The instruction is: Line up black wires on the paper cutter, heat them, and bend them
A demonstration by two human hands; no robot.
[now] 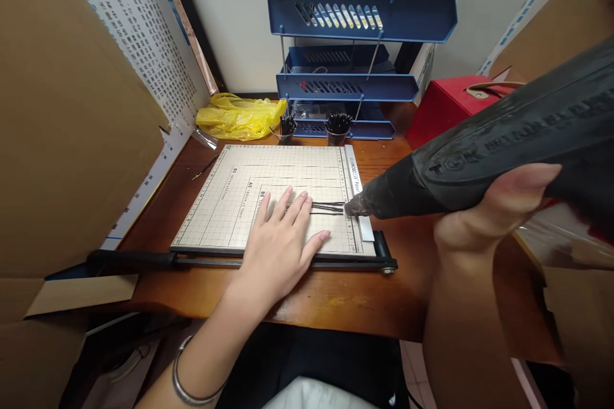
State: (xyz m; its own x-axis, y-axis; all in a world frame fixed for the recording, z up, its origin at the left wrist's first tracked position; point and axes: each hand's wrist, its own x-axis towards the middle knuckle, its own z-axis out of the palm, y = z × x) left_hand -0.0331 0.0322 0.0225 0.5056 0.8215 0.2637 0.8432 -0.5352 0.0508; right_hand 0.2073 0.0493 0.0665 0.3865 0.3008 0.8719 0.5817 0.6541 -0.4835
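Note:
My left hand lies flat with its fingers spread on the cream gridded board of a paper cutter. Under its fingertips, several thin black strands stick out to the right. My right hand is wrapped round a large black glue gun. The tool's nozzle points left and rests at or just above the right ends of the strands, beside the cutter's white ruler strip. Whether the tip touches them cannot be made out.
Two small cups of black sticks stand behind the board, before blue tiered trays. A yellow plastic bag lies back left, a red box back right. The cutter's black arm runs along the front.

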